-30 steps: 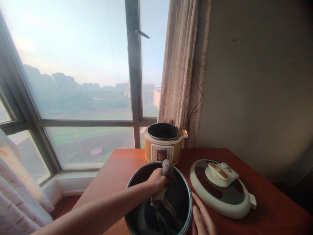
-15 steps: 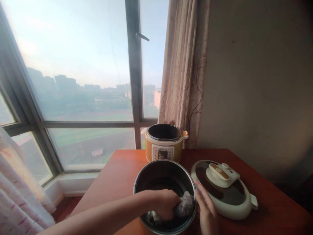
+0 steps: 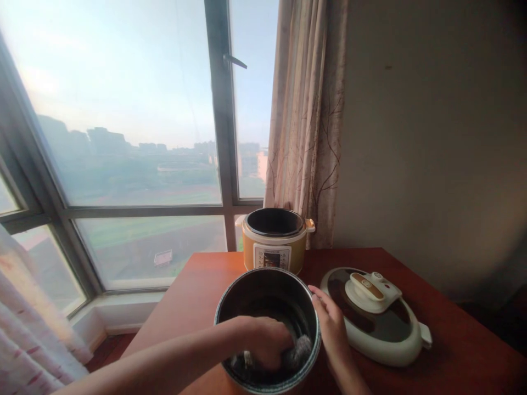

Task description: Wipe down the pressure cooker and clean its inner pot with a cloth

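A dark inner pot [image 3: 267,280] with a pale rim stands at the table's front, tilted a little towards me. My left hand [image 3: 269,343] reaches down inside it, fingers closed on a crumpled grey cloth [image 3: 302,351]. The cloth bulges out to the right of the fist, against the pot's inner wall. Another bit of it, or of something pale, shows on the left under the wrist. Outside the pot, my right hand [image 3: 330,318] grips the right side at the rim. Its fingertips point up along the edge, and the thumb is hard to make out.
Right behind the pot stands a yellow and white electric pressure cooker [image 3: 274,241], lidless. Its lid [image 3: 373,323] with a white handle lies at the right on the reddish wooden table [image 3: 181,307]. A curtain [image 3: 304,120] and a window [image 3: 144,109] are beyond.
The pot and both hands have shifted slightly left in view. My left hand with the cloth has moved along the inside of the pot; my right hand stays at the rim, its fingers a little higher.
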The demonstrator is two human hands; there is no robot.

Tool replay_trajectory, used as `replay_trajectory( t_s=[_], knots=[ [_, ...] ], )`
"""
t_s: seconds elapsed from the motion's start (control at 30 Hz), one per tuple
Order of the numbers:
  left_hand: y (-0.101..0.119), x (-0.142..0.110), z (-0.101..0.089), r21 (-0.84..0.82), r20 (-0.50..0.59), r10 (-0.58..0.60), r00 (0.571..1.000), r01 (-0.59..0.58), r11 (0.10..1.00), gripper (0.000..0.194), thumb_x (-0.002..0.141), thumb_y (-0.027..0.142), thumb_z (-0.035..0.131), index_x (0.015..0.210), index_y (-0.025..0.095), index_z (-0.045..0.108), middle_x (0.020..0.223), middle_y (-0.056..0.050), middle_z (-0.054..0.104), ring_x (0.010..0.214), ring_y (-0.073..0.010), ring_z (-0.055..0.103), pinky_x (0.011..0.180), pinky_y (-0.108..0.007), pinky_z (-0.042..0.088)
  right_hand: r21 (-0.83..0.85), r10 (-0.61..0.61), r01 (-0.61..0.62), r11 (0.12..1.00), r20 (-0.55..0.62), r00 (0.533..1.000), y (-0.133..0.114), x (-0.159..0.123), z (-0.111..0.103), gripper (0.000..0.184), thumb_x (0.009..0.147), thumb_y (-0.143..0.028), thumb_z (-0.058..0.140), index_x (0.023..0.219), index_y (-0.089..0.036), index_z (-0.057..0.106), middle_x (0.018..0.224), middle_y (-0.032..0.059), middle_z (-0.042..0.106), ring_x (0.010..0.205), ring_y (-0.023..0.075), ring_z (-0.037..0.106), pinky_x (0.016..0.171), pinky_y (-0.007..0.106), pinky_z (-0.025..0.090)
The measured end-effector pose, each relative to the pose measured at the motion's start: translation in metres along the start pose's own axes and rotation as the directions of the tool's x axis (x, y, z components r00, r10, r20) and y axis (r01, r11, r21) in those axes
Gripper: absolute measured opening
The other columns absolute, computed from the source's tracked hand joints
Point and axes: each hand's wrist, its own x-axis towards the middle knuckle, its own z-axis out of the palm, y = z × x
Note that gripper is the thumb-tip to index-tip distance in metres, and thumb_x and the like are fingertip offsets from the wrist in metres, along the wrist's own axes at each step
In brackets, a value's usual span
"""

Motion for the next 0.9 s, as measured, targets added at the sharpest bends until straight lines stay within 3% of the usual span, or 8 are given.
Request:
replay_trajectory(
  t_s=[0.13,0.23,0.33,0.43,0.57,0.67,0.8,0.9],
  knots=[
    [0.002,0.014,0.004,-0.326,-0.206,-0.192,0.960,0.118,0.938,0.027,0.060,0.009,0.061,0.085,0.014,0.072,0.082,-0.009,0.073,0.075,-0.0257,0.066,0.063,-0.031,0.049,-0.052,-0.040,0.041,0.998,0.022,0.999,-0.001,-0.001,-0.003,0.051,0.076,-0.057,0.061,0.104,-0.016,0.076,0.114,0.0144,0.074,0.114,0.0333,0.066,0.101,0.043,0.048],
    [-0.003,0.030,-0.002,-0.814,-0.310,-0.444,0.841,0.006,0.580,0.020,0.065,0.009,0.059,0.082,0.013,0.069,0.080,-0.005,0.069,0.071,-0.0191,0.064,0.064,-0.027,0.051,-0.052,-0.060,0.062,0.997,0.043,0.997,-0.002,-0.001,-0.004,0.053,0.078,-0.058,0.060,0.107,-0.016,0.076,0.116,0.0143,0.074,0.116,0.0332,0.065,0.103,0.044,0.047],
    [-0.010,0.043,-0.007,-0.924,-0.315,-0.594,0.740,-0.096,0.371,0.021,0.071,0.010,0.053,0.088,0.012,0.065,0.082,-0.006,0.067,0.069,-0.0160,0.062,0.063,-0.025,0.050,-0.042,-0.065,0.067,0.997,0.048,0.997,-0.001,-0.002,-0.005,0.052,0.079,-0.058,0.059,0.107,-0.017,0.077,0.118,0.0140,0.073,0.117,0.0332,0.064,0.104,0.044,0.047],
    [-0.010,0.044,-0.008,-0.907,-0.349,-0.581,0.735,-0.111,0.405,0.021,0.066,0.007,0.055,0.084,0.014,0.063,0.077,-0.003,0.065,0.070,-0.0155,0.060,0.064,-0.023,0.048,-0.018,-0.049,0.050,0.999,0.046,0.998,-0.001,-0.002,-0.004,0.053,0.078,-0.059,0.062,0.105,-0.017,0.077,0.117,0.0139,0.074,0.117,0.0337,0.064,0.105,0.043,0.046],
    [-0.002,0.019,-0.006,-0.696,-0.364,-0.243,0.899,-0.090,0.713,0.021,0.055,0.004,0.059,0.070,0.019,0.058,0.066,0.005,0.056,0.066,-0.0131,0.052,0.061,-0.022,0.043,0.074,0.019,-0.027,0.997,0.100,0.995,-0.004,0.000,-0.005,0.057,0.075,-0.065,0.065,0.106,-0.018,0.076,0.116,0.0137,0.074,0.114,0.0338,0.065,0.100,0.042,0.048],
    [0.003,-0.007,-0.012,-0.367,-0.121,0.010,0.993,-0.054,0.929,0.022,0.053,0.006,0.060,0.064,0.022,0.049,0.059,0.007,0.047,0.059,-0.0131,0.046,0.054,-0.024,0.037,0.129,0.073,-0.096,0.987,0.168,0.983,-0.008,0.006,-0.006,0.060,0.072,-0.066,0.070,0.107,-0.017,0.075,0.112,0.0132,0.075,0.107,0.0330,0.068,0.093,0.040,0.052],
    [0.005,-0.033,-0.020,-0.074,0.251,0.115,0.961,-0.099,0.992,0.031,0.050,0.007,0.060,0.061,0.026,0.038,0.051,0.007,0.040,0.054,-0.0170,0.047,0.051,-0.027,0.037,0.161,0.126,-0.175,0.971,0.280,0.952,-0.013,0.015,-0.005,0.063,0.070,-0.064,0.075,0.112,-0.017,0.073,0.102,0.0115,0.077,0.096,0.0298,0.072,0.082,0.036,0.054],
    [0.005,-0.041,-0.018,-0.020,0.272,0.108,0.956,-0.107,0.994,0.031,0.050,0.008,0.058,0.063,0.027,0.037,0.051,0.006,0.038,0.055,-0.0196,0.051,0.052,-0.028,0.038,0.154,0.129,-0.183,0.971,0.308,0.943,-0.018,0.016,-0.006,0.064,0.070,-0.063,0.076,0.114,-0.017,0.072,0.099,0.0104,0.078,0.090,0.0283,0.073,0.079,0.036,0.055]
  ],
)
